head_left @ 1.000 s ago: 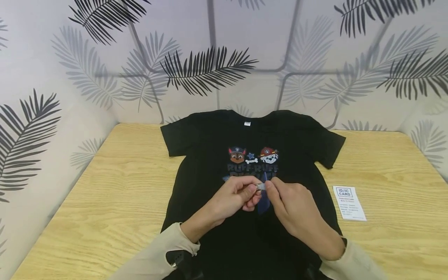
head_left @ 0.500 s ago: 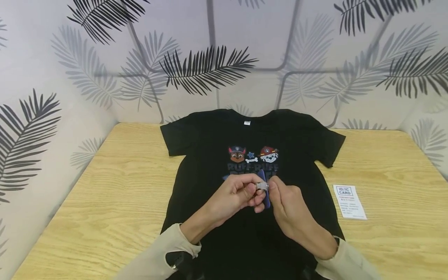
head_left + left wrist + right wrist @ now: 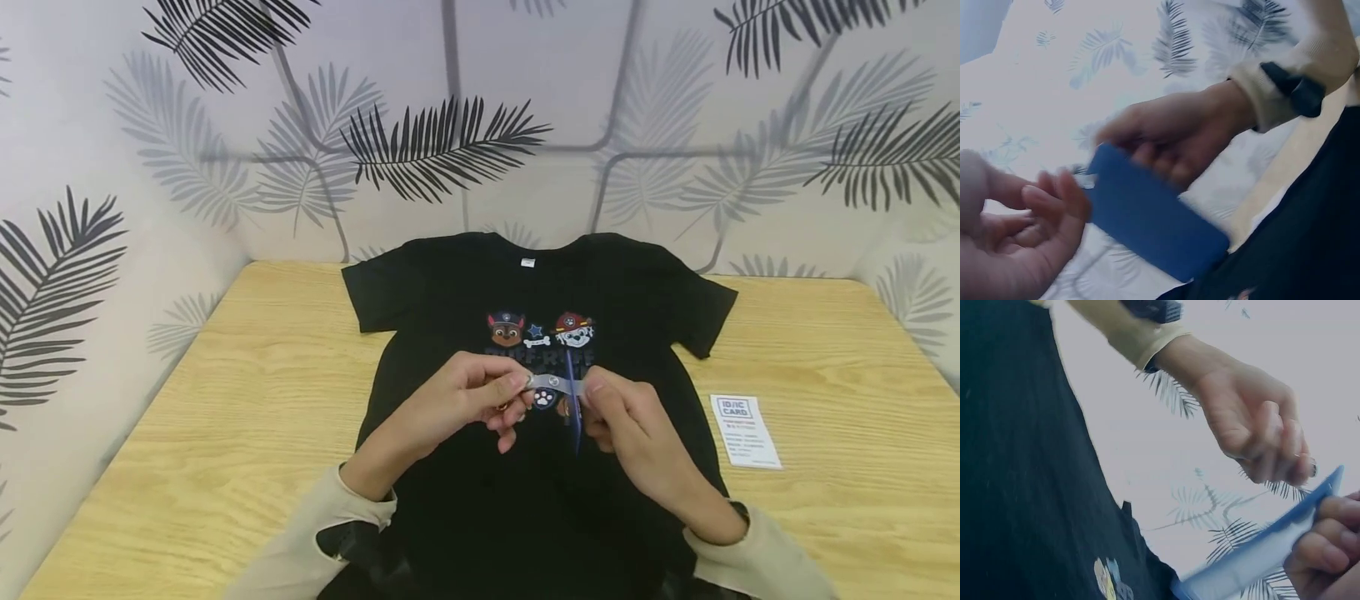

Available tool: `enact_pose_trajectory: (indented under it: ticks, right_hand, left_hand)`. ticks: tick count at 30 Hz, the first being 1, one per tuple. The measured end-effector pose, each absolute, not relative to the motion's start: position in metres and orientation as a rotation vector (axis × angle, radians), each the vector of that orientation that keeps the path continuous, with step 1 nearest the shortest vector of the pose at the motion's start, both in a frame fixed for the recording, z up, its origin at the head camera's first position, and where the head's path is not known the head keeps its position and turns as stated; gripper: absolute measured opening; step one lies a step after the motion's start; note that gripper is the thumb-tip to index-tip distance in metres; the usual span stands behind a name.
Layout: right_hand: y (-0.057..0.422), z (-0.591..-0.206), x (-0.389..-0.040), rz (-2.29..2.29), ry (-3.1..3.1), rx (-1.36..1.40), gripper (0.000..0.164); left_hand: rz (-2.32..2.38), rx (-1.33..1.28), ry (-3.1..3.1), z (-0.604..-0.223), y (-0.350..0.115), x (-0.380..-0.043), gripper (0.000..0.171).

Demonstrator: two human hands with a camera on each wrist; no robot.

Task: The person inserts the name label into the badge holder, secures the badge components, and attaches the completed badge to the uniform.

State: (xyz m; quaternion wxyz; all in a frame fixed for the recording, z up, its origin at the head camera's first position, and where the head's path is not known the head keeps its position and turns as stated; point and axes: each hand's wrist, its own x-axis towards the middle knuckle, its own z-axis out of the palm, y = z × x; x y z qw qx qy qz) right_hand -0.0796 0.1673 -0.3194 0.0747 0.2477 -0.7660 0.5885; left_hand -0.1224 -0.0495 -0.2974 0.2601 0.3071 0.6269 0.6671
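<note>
My left hand pinches the metal-looking end of a clear strap with a round snap on it. At the strap's other end, my right hand pinches it between thumb and fingers. A blue card holder hangs edge-on from the strap beside the right fingertips. Its flat blue face fills the middle of the left wrist view, and a clear side shows in the right wrist view. Both hands are above a black T-shirt with a cartoon dog print, spread flat.
A white printed card marked "ID/IC CARD" lies to the right of the shirt. Under everything is a wood-grain table. Leaf-patterned cloth stands behind the table and at its sides.
The hands have drawn apart, mainly the left one moving left and slightly up. The strap, bunched between the fingertips before, now stretches out between them. The card holder has swung edge-on.
</note>
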Motion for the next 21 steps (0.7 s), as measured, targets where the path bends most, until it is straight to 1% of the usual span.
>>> enact_pose_trajectory:
  ticks: [5, 9, 18, 19, 21]
  right_hand:
    - [0.173, -0.315, -0.083, 2.067, -2.289, 0.818, 0.036]
    - [0.175, -0.317, -0.085, 2.174, -2.249, 0.828, 0.036]
    - [0.170, -0.324, -0.085, 2.080, -2.330, 0.671, 0.036]
    - [0.171, -0.324, -0.086, 2.056, -2.325, 0.660, 0.036]
    - [0.173, -0.326, -0.086, 1.997, -2.322, 0.653, 0.029]
  left_hand:
    - [1.663, 0.864, 1.786, -0.292, -0.058, -0.126, 0.024]
    - [1.657, 0.872, 1.796, -0.292, -0.057, -0.127, 0.024]
    - [1.656, 0.905, 1.844, -0.296, -0.059, -0.130, 0.020]
    - [1.646, 0.908, 1.852, -0.297, -0.059, -0.131, 0.021]
    - [1.633, 0.903, 1.869, -0.298, -0.059, -0.132, 0.021]
